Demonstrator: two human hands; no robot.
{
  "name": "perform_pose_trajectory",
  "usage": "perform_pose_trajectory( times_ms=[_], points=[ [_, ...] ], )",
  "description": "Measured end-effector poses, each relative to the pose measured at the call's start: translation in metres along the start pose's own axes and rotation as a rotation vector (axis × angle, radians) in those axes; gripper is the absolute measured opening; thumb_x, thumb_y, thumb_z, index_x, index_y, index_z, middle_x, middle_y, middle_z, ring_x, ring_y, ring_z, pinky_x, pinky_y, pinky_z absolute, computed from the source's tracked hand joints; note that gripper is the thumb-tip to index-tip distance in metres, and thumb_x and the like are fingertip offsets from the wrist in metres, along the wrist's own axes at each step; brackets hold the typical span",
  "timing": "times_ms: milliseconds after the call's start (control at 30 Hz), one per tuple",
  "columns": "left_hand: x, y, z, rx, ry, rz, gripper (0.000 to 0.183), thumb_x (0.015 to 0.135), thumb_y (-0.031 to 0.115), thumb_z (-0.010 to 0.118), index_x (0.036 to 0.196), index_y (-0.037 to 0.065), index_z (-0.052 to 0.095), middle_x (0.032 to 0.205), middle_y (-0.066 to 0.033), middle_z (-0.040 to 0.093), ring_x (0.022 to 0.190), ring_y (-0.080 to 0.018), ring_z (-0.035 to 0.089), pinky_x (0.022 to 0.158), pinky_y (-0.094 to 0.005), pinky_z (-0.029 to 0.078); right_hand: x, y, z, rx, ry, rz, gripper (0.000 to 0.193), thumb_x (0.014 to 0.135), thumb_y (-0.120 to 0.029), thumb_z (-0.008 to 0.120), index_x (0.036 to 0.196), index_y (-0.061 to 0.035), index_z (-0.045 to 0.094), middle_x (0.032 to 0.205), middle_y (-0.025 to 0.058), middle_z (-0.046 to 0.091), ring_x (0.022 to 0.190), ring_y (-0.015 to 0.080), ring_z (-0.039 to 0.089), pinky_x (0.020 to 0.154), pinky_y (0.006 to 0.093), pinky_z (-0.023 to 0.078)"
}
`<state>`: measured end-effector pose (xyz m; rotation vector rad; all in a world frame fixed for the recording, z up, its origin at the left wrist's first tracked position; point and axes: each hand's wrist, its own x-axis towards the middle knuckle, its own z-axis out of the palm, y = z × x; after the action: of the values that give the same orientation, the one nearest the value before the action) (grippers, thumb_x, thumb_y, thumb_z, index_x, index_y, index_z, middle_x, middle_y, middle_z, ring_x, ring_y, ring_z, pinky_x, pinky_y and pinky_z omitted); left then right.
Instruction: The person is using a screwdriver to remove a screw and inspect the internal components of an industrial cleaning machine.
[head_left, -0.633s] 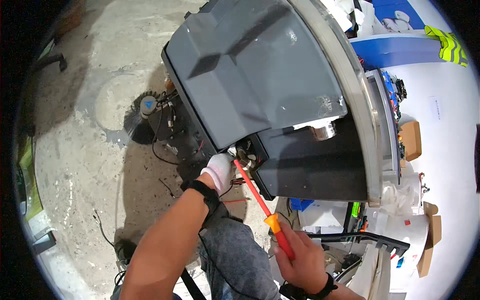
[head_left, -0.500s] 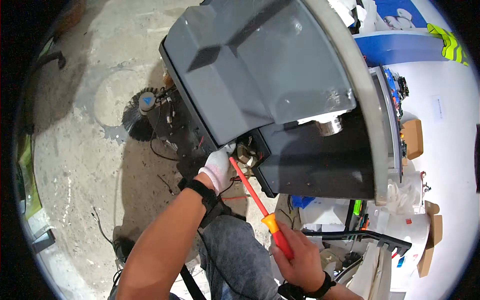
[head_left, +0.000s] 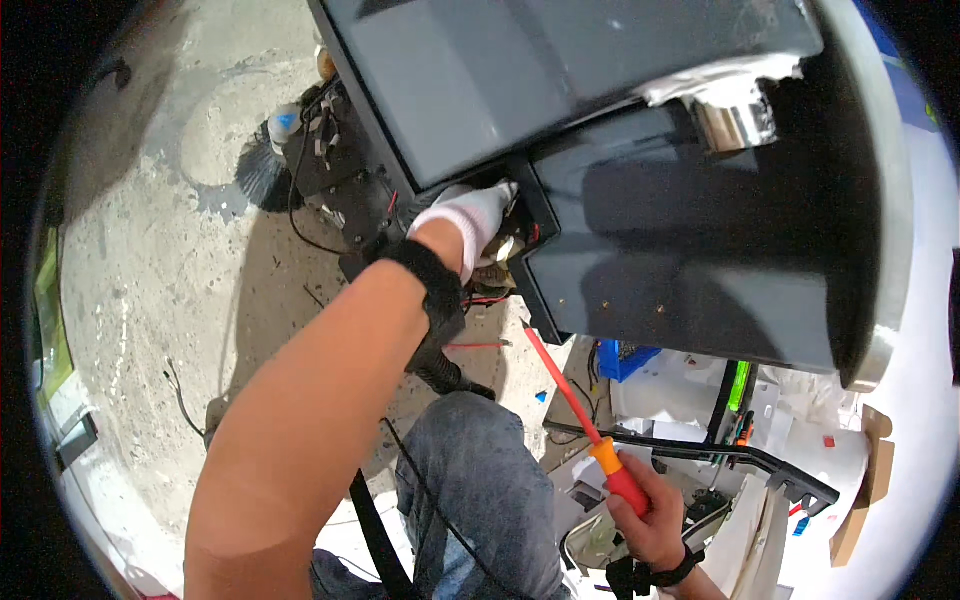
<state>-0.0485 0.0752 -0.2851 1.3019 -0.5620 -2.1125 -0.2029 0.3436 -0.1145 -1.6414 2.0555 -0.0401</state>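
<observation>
My left hand (head_left: 473,215), in a white glove, reaches into the gap at the corner of a large black machine housing (head_left: 680,220). Its fingers are partly hidden and smeared, so their grip cannot be made out. Under that hand, wires and a brownish part (head_left: 495,275) show inside the gap. My bare right hand (head_left: 650,515) is closed round the red and yellow handle of a screwdriver (head_left: 568,385). The screwdriver's red shaft points up and left, its dark tip near the housing's lower corner.
A round brush (head_left: 263,172) and a dark plate with loose cables stand on the concrete floor (head_left: 130,330) at left. A metal cylinder (head_left: 735,120) juts from the housing. A black tube frame (head_left: 690,450), a blue bin (head_left: 625,360) and a cardboard box (head_left: 865,485) lie at right.
My left hand has moved up and right, deeper into the gap. My right hand has moved down and right with the screwdriver, its tip now farther from my left hand. The view has shifted.
</observation>
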Motion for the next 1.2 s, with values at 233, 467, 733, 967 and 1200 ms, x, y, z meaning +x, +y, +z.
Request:
perform_pose_trajectory(
  times_ms=[233,467,733,967,1200],
  points=[
    [0.022,0.012,-0.016,1.309,-0.11,0.285,0.05,0.088,0.043,0.043,0.112,0.001,0.057,0.117,-0.0166,0.057,0.104,-0.0302,0.058,0.087,-0.0386,0.043,-0.015,0.015,0.009,0.145,-0.055,0.247,0.047,0.077,-0.015,0.062,0.12,0.0007,0.052,0.093,0.0167,0.064,0.083,0.0226,0.062,0.077,0.0305,0.047],
    [0.014,0.001,-0.015,0.886,0.047,0.196,0.055,0.085,0.048,0.045,0.109,0.0,0.056,0.114,-0.0195,0.057,0.105,-0.033,0.055,0.087,-0.0381,0.041,-0.018,0.023,0.011,0.256,-0.052,0.31,0.047,0.079,-0.016,0.063,0.121,0.0,0.051,0.099,0.0163,0.063,0.087,0.0206,0.061,0.081,0.0301,0.046],
    [0.026,0.007,-0.008,1.257,-0.063,0.324,0.038,0.088,0.027,0.043,0.104,-0.002,0.06,0.108,-0.0196,0.06,0.101,-0.035,0.057,0.083,-0.0395,0.044,-0.014,0.035,0.012,0.354,0.008,0.347,0.048,0.08,-0.012,0.061,0.125,0.0002,0.047,0.097,0.0131,0.063,0.089,0.0174,0.06,0.081,0.0295,0.046],
    [0.032,0.022,0.001,1.656,-0.241,0.465,0.027,0.072,0.006,0.061,0.099,0.001,0.063,0.1,-0.0149,0.064,0.092,-0.0325,0.062,0.073,-0.0426,0.052,0.014,0.037,0.013,0.468,0.186,0.237,0.053,0.08,-0.013,0.06,0.127,0.0032,0.043,0.09,0.0099,0.061,0.054,0.0071,0.049,0.045,0.0186,0.041],
    [0.037,0.013,-0.001,1.196,-0.185,0.214,0.033,0.083,0.021,0.042,0.103,0.002,0.06,0.107,-0.0141,0.06,0.095,-0.0326,0.059,0.084,-0.0421,0.044,0.023,0.038,0.014,0.423,0.191,0.289,0.049,0.077,-0.006,0.057,0.125,0.0014,0.048,0.086,0.0049,0.059,0.061,0.007,0.052,0.053,0.0203,0.044]
  ],
)
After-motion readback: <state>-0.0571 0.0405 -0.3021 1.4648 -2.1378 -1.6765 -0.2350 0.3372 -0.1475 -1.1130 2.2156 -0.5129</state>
